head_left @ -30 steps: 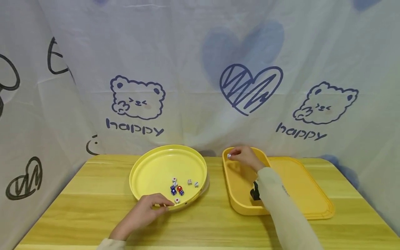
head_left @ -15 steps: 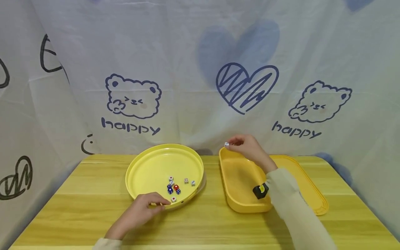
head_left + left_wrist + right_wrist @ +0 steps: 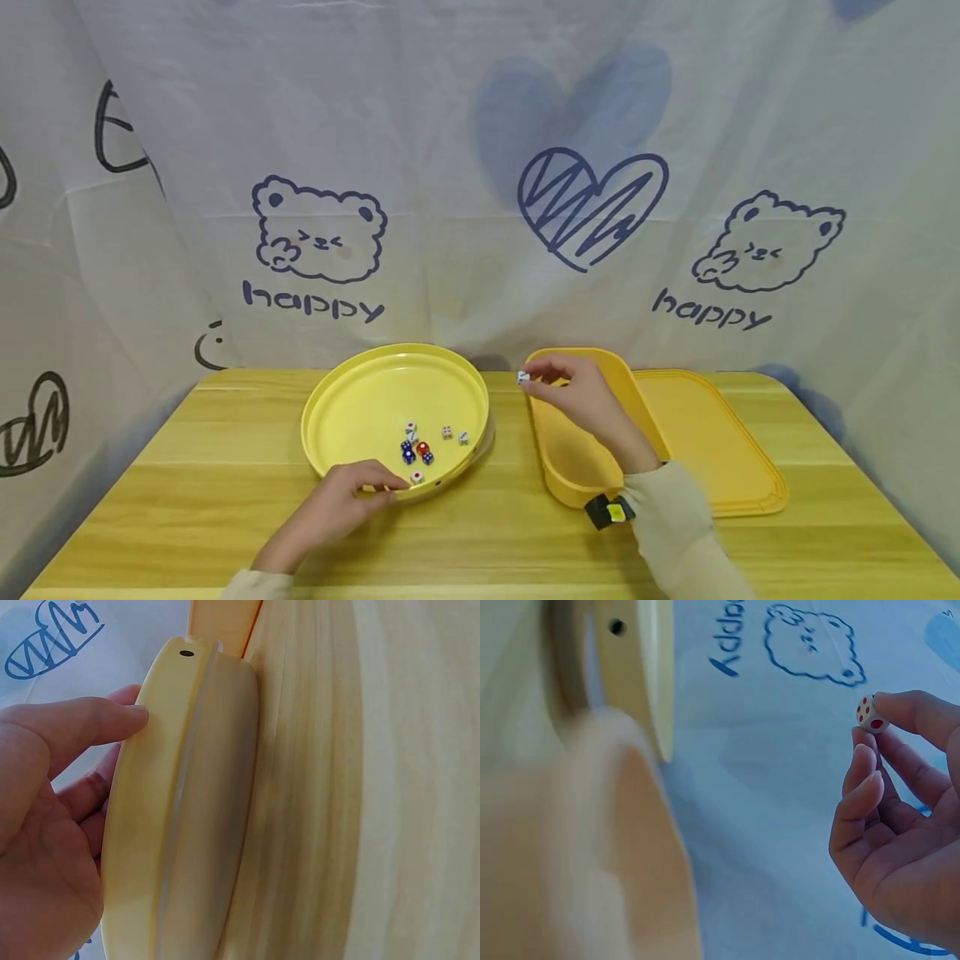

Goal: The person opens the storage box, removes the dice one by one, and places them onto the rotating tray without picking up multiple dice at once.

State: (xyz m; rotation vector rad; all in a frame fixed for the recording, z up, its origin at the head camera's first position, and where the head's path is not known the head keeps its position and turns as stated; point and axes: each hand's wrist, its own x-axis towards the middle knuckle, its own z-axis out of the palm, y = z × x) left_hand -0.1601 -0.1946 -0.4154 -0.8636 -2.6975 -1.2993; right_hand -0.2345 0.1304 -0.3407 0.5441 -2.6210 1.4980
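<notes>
My right hand [image 3: 573,392] pinches a white die [image 3: 522,377] between thumb and fingertips, above the left rim of the orange rectangular box [image 3: 561,475]. In the right wrist view the die [image 3: 871,715] shows red pips. My left hand [image 3: 341,504] grips the near rim of the yellow round tray [image 3: 352,383]; in the left wrist view its thumb [image 3: 112,720] lies on the outer wall, with the fingers partly hidden behind it. Inside the tray lie several white dice [image 3: 447,432], blue dice [image 3: 408,455] and a red die [image 3: 422,448].
An orange lid [image 3: 720,442] lies flat right of the box. All stand on a wooden table [image 3: 465,542], with a printed cloth [image 3: 450,167] hanging behind. A black wrist camera [image 3: 609,511] sits on the right wrist, in front of the box's near edge.
My right hand has risen from inside the box with the white die, then come left and nearer over the left rim. The left hand keeps its grip on the tray.
</notes>
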